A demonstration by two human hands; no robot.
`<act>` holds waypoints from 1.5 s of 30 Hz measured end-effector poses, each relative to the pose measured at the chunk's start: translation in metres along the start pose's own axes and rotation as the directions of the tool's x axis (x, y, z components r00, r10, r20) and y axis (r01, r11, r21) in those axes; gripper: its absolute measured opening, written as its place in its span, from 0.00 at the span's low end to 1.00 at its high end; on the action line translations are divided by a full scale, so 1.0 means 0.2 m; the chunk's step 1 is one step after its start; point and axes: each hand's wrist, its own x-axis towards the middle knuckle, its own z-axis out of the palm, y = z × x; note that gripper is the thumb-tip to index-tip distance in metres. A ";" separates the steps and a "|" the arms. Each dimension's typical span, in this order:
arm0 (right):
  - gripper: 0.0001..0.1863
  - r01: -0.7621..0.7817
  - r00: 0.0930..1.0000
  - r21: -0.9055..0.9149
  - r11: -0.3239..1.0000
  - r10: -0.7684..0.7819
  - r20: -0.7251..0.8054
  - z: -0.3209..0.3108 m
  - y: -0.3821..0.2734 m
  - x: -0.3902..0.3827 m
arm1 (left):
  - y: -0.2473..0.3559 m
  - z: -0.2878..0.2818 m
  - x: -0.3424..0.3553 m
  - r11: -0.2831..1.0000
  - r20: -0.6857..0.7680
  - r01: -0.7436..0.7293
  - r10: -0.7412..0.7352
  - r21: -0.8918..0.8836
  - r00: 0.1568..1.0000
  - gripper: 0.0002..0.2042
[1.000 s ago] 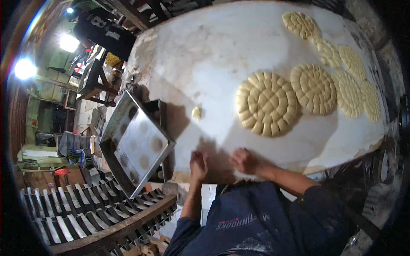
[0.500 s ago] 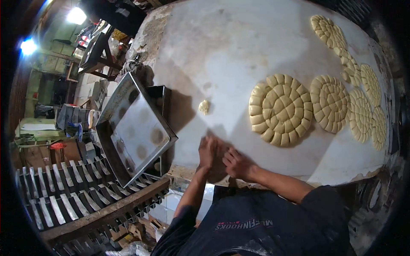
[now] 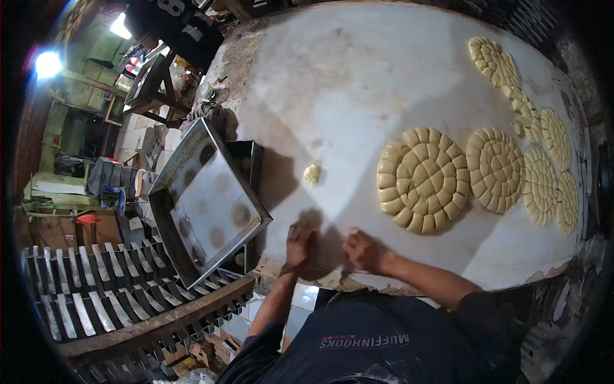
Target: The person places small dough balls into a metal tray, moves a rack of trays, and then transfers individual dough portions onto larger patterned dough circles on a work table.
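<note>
Near the front edge of the pale worktable (image 3: 358, 70), my left hand (image 3: 301, 244) is low over the surface, its fingers loosely apart with nothing visible in them. To its right, my right hand (image 3: 363, 249) is closed with curled fingers; what they hold, if anything, is hidden. A gap with dark shadow separates the hands. Beyond them sits a small lump of dough (image 3: 311, 174), touched by neither hand. Right of that lies a large round of scored dough pieces (image 3: 423, 180), and beside it a second dough round (image 3: 494, 169).
More dough rounds (image 3: 540, 185) and a dough cluster (image 3: 494, 62) lie along the right side. A square metal tray (image 3: 211, 198) leans tilted over another metal tray (image 3: 256, 166) at the left. Below stands a rack of metal strips (image 3: 89, 281). At the far left is another person's dark clothing (image 3: 173, 25).
My hands, close together before, have drawn apart: the left went slightly left, the right slightly right. The view has shifted a little, so the table items appear lower.
</note>
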 end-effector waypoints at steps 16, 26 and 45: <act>0.09 -0.534 0.843 0.114 0.838 0.538 -0.013 0.20 -0.07 0.44 | -0.08 -0.18 -0.06 0.998 0.031 -0.040 0.041 -0.054 0.999 0.06; 0.11 -0.763 0.628 0.060 0.644 0.760 -0.170 0.14 -0.02 1.06 | -0.44 0.00 -0.45 0.493 0.618 0.609 -0.169 -0.622 0.768 0.13; 0.17 -0.607 0.593 0.671 0.425 0.805 0.026 -0.28 -0.28 0.26 | 0.53 -0.19 0.32 0.775 0.360 0.342 -0.159 -0.531 0.919 0.12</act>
